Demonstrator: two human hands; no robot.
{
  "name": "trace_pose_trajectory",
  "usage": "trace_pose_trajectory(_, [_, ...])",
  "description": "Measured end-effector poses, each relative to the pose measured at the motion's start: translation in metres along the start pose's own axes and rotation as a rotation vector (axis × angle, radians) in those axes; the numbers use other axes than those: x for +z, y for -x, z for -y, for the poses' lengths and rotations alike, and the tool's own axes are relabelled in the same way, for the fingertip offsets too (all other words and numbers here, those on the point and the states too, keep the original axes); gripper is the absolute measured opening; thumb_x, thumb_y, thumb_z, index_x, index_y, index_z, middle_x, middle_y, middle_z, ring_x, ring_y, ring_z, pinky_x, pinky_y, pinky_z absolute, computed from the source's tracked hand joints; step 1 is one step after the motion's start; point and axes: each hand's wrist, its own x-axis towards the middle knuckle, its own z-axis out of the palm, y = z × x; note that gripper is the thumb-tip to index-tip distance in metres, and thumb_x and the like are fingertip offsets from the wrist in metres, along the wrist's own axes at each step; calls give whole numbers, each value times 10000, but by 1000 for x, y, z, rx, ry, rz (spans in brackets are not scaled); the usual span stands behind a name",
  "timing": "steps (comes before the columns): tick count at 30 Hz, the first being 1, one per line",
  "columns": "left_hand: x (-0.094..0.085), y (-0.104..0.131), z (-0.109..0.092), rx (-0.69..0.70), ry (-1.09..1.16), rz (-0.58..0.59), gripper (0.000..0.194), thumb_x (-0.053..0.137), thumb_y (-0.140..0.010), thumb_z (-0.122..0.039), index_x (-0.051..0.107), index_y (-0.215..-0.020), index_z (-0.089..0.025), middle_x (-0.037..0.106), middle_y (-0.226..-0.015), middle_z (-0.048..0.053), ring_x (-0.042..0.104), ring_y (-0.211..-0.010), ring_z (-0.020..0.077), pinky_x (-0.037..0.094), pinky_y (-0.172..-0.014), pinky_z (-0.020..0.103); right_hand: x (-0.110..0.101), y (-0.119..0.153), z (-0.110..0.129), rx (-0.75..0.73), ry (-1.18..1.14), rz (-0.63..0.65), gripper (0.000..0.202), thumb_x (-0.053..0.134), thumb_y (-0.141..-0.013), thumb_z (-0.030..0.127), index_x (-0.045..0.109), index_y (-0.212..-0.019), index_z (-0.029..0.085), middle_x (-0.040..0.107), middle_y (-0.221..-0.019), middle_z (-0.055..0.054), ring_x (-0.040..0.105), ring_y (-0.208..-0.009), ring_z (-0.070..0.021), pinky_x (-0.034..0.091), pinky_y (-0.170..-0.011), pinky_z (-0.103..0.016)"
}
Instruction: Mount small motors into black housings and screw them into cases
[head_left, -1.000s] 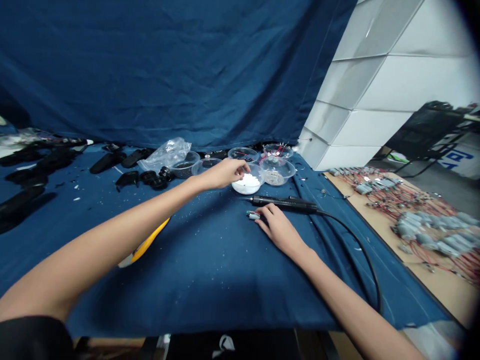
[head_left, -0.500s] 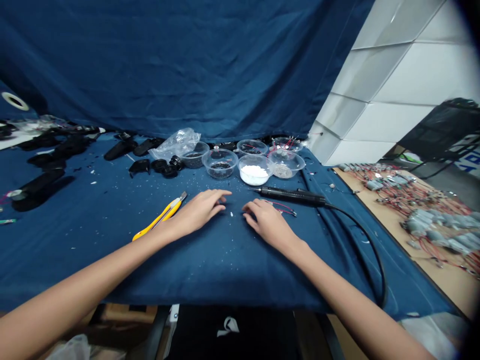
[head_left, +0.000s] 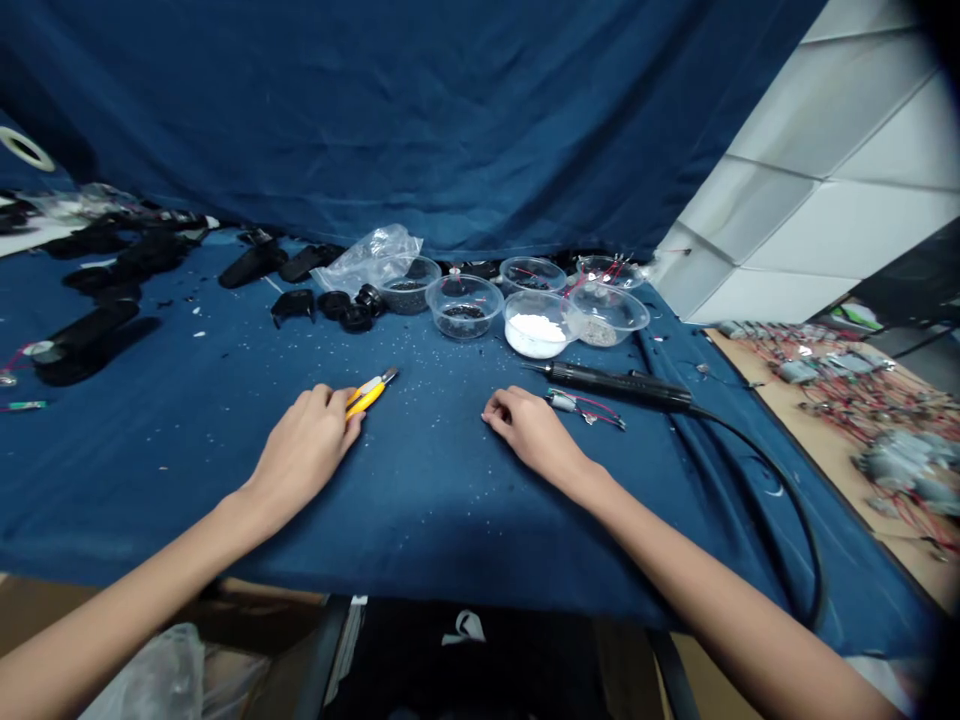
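My left hand [head_left: 307, 440] closed round yellow utility knife [head_left: 367, 396], front end jutting beyond thumb. My right hand [head_left: 531, 428] curled, can't tell if pinching anything; small wired motor [head_left: 562, 401] just beside knuckles.

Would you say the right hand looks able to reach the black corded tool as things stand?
Probably yes: the right hand is close to the black corded tool, with blue cloth between them near its tip; the small wired motor lies alongside but looks too low to block.
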Motion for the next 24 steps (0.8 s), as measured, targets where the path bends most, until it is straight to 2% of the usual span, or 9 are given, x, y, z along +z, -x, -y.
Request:
trace_pose_trajectory(2, [-5,1,-8,-31,84,-32,413,296,-976,-326,550,-1202,-92,577,-1000,129,572,-928,273,455,-793,370,-1,1,1,-5,-46,21,90,593,-868,95,584,-821,172,574,-809,-15,541,-747,-146,391,-681,-261])
trace_pose_trajectory(4, [-13,4,-20,-49,235,4,394,270,-984,-338,555,-1159,-129,582,-997,103,590,-912,253,457,-780,364,-1,4,2,-9,-85,24,97,591,-862,79,584,-836,172,571,-818,-13,536,-755,-143,391,-677,-256])
trace_pose_trajectory(6, [-22,8,-31,-50,436,121,390,254,-990,-382,554,-1115,-167,594,-968,70,616,-833,219,467,-742,348,-2,6,3,-5,-132,15,85,603,-860,88,588,-859,171,575,-833,-12,537,-767,-140,399,-692,-257])
trace_pose_trajectory(10, [-32,15,-49,-111,816,466,452,221,-980,-510,507,-1151,-205,594,-762,-6,579,-513,135,472,-563,292,-3,6,2,37,-185,-8,67,577,-888,116,613,-869,169,586,-835,-13,546,-758,-131,412,-717,-259])
trace_pose_trajectory(13, [-35,16,-58,-132,928,575,460,234,-973,-530,500,-1165,-207,574,-687,-29,544,-432,119,460,-507,275,-3,4,1,42,-158,-7,100,558,-891,105,622,-841,165,581,-808,-12,543,-734,-129,407,-703,-260])
trace_pose_trajectory(15, [-36,15,-63,-101,915,544,413,295,-968,-501,517,-1155,-207,601,-777,-7,563,-472,114,463,-524,271,-2,2,1,36,-142,8,91,577,-871,100,616,-822,165,578,-798,-10,542,-730,-133,405,-691,-260])
trace_pose_trajectory(19, [-34,14,-69,4,796,399,345,372,-967,-384,526,-1219,-206,606,-1048,48,625,-677,132,484,-655,284,2,3,2,90,-139,-4,85,602,-840,96,602,-788,163,592,-794,-16,548,-724,-140,412,-672,-265])
trace_pose_trajectory(21, [-31,16,-72,42,723,336,398,341,-984,-350,456,-1337,-208,593,-1135,69,626,-721,142,489,-700,301,5,3,2,119,-140,-31,79,599,-841,100,606,-789,159,600,-788,-20,552,-719,-144,419,-674,-271])
trace_pose_trajectory(24, [-28,20,-76,76,580,257,478,306,-1001,-332,289,-1468,-232,590,-1161,76,627,-720,159,487,-672,308,9,4,4,124,-130,-73,72,586,-853,111,612,-802,155,601,-778,-24,553,-727,-154,423,-683,-279])
